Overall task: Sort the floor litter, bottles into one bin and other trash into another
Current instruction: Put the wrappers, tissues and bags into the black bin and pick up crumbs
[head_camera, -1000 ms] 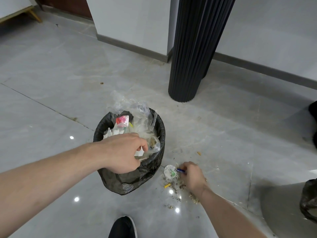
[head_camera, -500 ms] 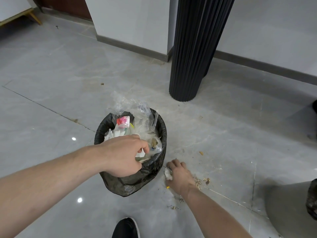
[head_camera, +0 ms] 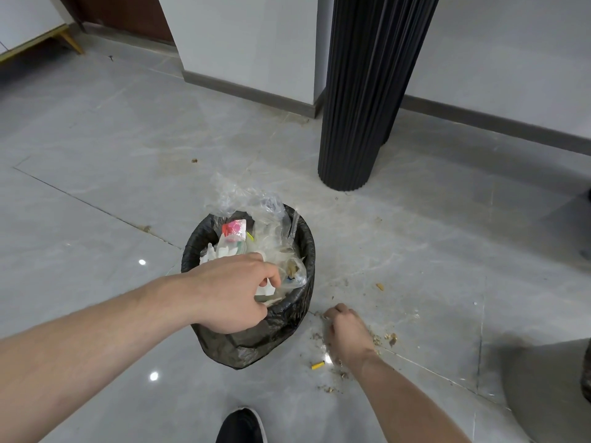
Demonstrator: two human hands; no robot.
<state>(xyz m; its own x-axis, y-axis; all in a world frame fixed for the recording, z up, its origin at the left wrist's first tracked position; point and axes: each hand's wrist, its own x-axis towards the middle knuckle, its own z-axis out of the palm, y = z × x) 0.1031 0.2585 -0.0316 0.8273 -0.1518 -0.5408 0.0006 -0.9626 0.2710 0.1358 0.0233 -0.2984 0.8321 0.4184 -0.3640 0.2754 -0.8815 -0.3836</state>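
A small bin lined with a black bag (head_camera: 256, 342) stands on the grey tile floor, heaped with clear plastic film (head_camera: 252, 203), a pink-topped packet (head_camera: 235, 228) and white scraps. My left hand (head_camera: 236, 292) hovers over its near rim with fingers curled down, pinching a white paper scrap (head_camera: 265, 289). To the right of the bin, my right hand (head_camera: 347, 330) is low on the floor, its fingers curled round a small white wrapper that it almost hides. No bottle is in view.
A yellow stub (head_camera: 318, 365) and crumbs (head_camera: 388, 338) lie around my right hand. A black fluted pillar (head_camera: 361, 123) rises behind the bin. My dark shoe (head_camera: 241, 426) is at the bottom edge. A grey round base (head_camera: 543, 398) and a dark bag (head_camera: 587, 372) are at the right edge.
My right hand closed over the round white wrapper on the floor and drew it left toward the bin, uncovering the yellow stub. My left hand stayed over the bin.
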